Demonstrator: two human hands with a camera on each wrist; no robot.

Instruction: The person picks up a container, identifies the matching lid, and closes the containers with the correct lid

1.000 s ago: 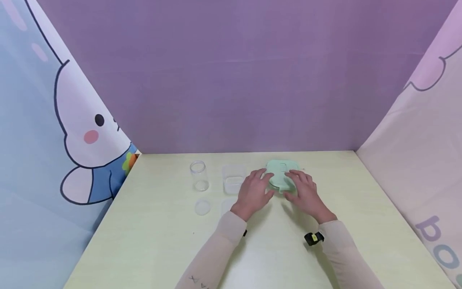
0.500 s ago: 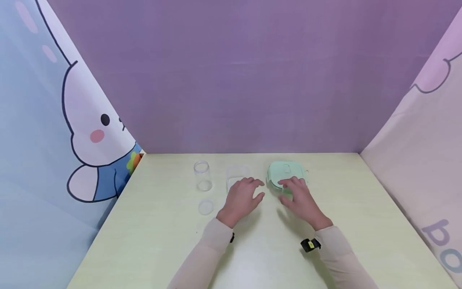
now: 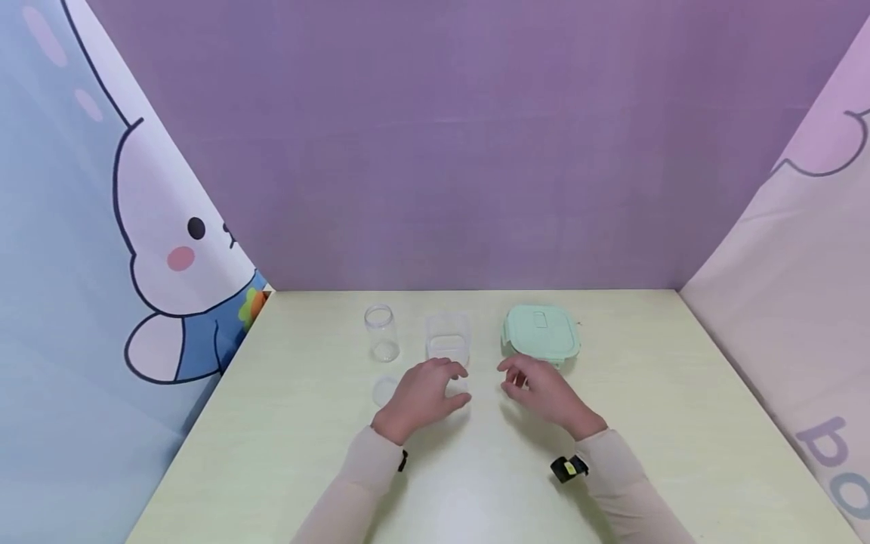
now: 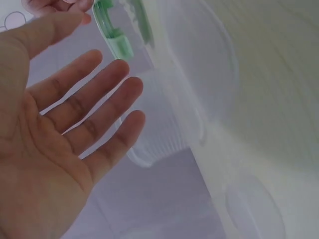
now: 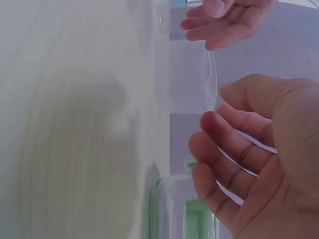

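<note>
Two hands hover low over the near middle of the pale table (image 3: 285, 468), both with fingers relaxed and spread, grasping nothing. The left hand (image 3: 421, 397) hangs over a clear square lid (image 3: 457, 387) that lies flat on the table, its fingertips just above or perhaps touching it; the head view cannot settle which. The left wrist view shows the palm bare and the fingers (image 4: 99, 119) loosely extended toward the clear square container (image 4: 164, 134). The right hand (image 3: 540, 389) sits apart to the right, fingers loosely bent, palm empty in the right wrist view as well (image 5: 259, 149).

Just left of the left hand lies a small round clear lid (image 3: 384, 391). Beyond it stands an open clear jar (image 3: 381, 332), and beside that, directly behind the left hand, the clear square container (image 3: 448, 338) stands open. Farther right, behind the right hand and clear of its fingers, a mint-green box (image 3: 541, 332) sits with its lid on.

Judging from this layout, the green box looks finished with and the work seems to be turning to the square container. The likely next move would call for the left fingers to pinch the flat lid by an edge, which may be fiddly since it lies flush on the table.
</note>
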